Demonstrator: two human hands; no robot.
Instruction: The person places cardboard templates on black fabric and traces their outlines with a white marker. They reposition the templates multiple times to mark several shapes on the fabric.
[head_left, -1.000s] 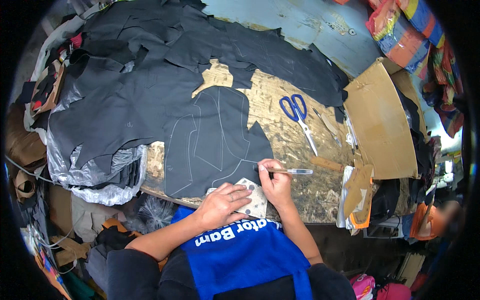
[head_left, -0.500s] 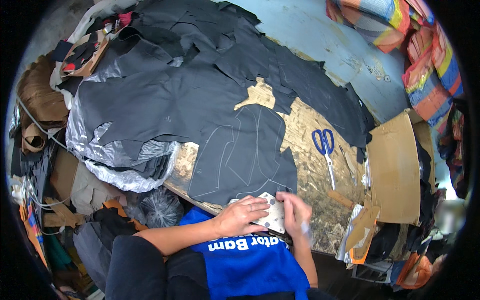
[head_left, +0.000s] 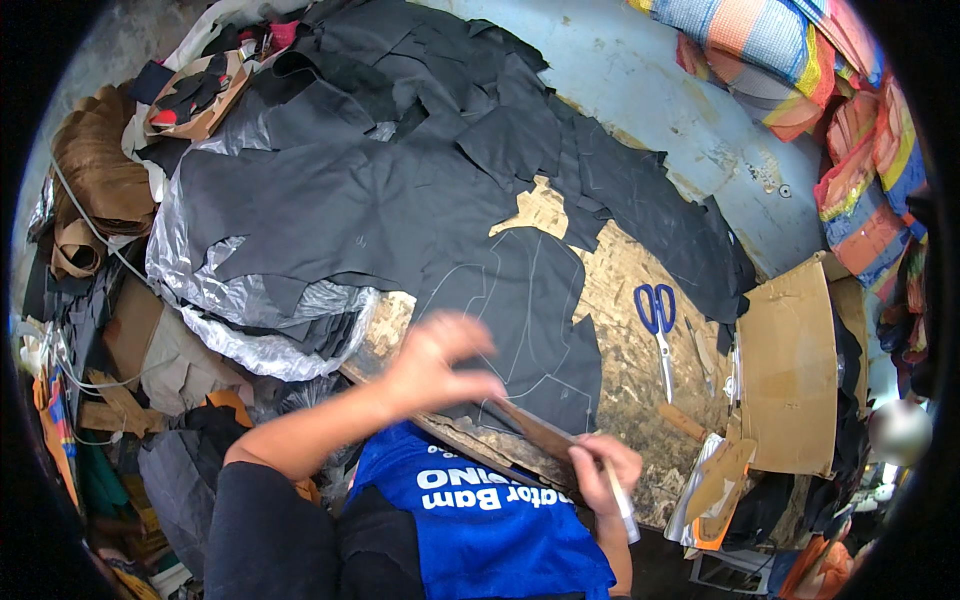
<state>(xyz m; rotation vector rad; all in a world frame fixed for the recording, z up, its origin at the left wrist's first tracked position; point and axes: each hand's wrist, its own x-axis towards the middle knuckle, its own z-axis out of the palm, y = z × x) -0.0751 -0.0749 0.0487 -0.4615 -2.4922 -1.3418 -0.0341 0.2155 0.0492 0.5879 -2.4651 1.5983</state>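
Note:
My left hand is smeared by motion above the black leather, its fingers apart and its thumb close to one end of a flat brown piece. The piece is tilted, nearly edge-on, near the bench's front edge. My right hand grips its other end. A pale, slim pen-like stick is also in that hand, pointing down toward me. Light outlines of several shapes are drawn on the leather beneath. Whether my left thumb touches the brown piece I cannot tell.
Blue-handled scissors lie on the worn wooden bench, right of the leather. A cardboard box stands at the right. More black leather sheets are heaped at the back left, over clear plastic.
My left hand has lifted off the pale dotted piece and moved up and left. My right hand is lower, and the dotted face no longer shows. The whole view has shifted slightly.

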